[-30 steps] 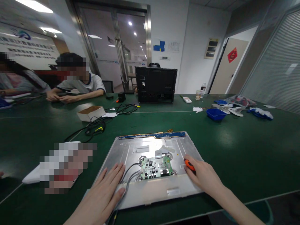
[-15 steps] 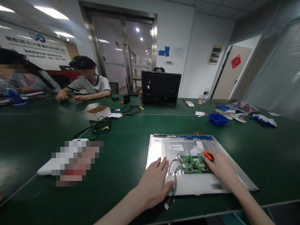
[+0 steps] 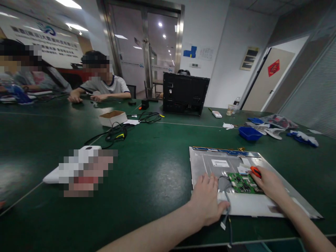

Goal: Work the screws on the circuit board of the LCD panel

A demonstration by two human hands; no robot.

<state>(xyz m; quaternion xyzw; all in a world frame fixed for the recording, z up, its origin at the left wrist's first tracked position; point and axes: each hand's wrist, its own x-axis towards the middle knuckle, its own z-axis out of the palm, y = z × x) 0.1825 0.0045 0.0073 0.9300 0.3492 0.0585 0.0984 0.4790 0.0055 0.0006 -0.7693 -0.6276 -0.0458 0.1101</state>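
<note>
Silver metal panel [image 3: 252, 206], the back of a flat screen, lies face down on the green counter [image 3: 147, 168] near its front edge, to the right. Head view only. Left hand [image 3: 208, 199] rests flat on the panel's near left corner, fingers spread, thumb beside the grey cable [image 3: 228, 204] that runs off the panel edge. Green circuit board [image 3: 243, 182] sits mid-panel, between both hands. Right hand [image 3: 270, 185] lies on the panel just right of the board, fingers curled around an orange-handled tool [image 3: 255, 170]; tip hidden. Blue strip [image 3: 225, 151] runs along the panel's far edge. Farther off: blue tray [image 3: 249, 133], black monitor casing [image 3: 186, 93] standing upright, open cardboard box [image 3: 113, 118], black cables [image 3: 117, 134]. Two other people sit at the far left.
</note>
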